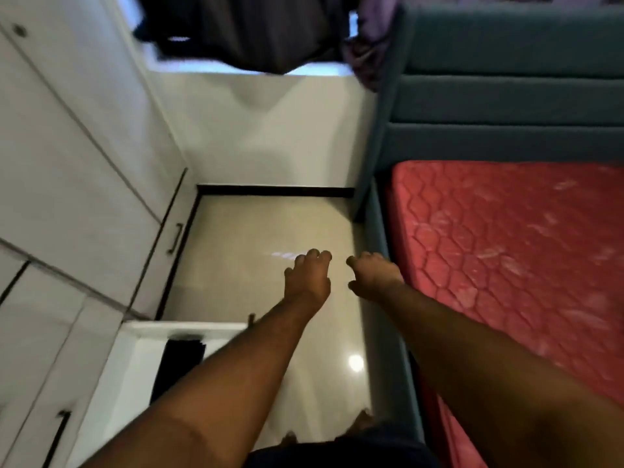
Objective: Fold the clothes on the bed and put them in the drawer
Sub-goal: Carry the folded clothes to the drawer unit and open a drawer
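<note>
While both arms reach forward over the floor (270, 224), we see the left hand (307, 276) and the right hand (374, 275) side by side, fingers loosely curled downward, holding nothing. At three o'clock of the right hand lies the bed (381, 231) with its bare red mattress (513, 238). At seven o'clock of the left hand an open white drawer (189, 327) holds a dark folded garment (180, 363). White wardrobe doors (67, 146) rise at nine o'clock.
</note>
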